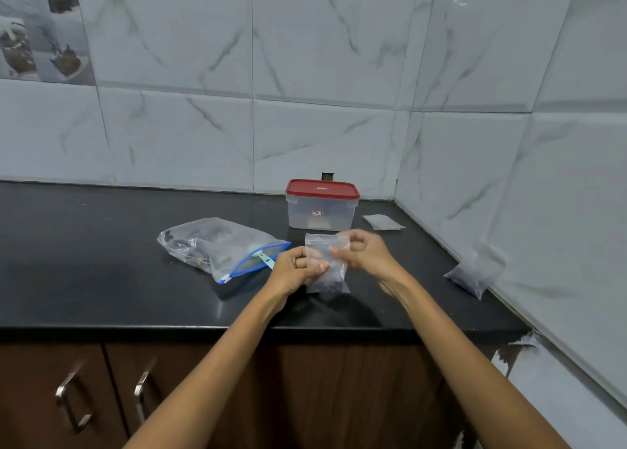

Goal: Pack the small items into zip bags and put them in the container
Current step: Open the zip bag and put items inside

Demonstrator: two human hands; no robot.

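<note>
A small clear zip bag (326,279) with dark small items at its bottom is held upright over the black counter. My left hand (296,269) pinches its left side and my right hand (364,253) pinches its upper right edge. A large clear bag (210,243) with a blue zip track and dark items inside lies to the left. Behind stands a clear container (320,212) with its red lid (321,188) on.
A filled small bag (475,274) leans against the right wall. Flat empty zip bags (382,222) lie right of the container. The black counter (101,245) ends in a front edge over brown cabinet doors (54,394). Tiled walls close the back and right.
</note>
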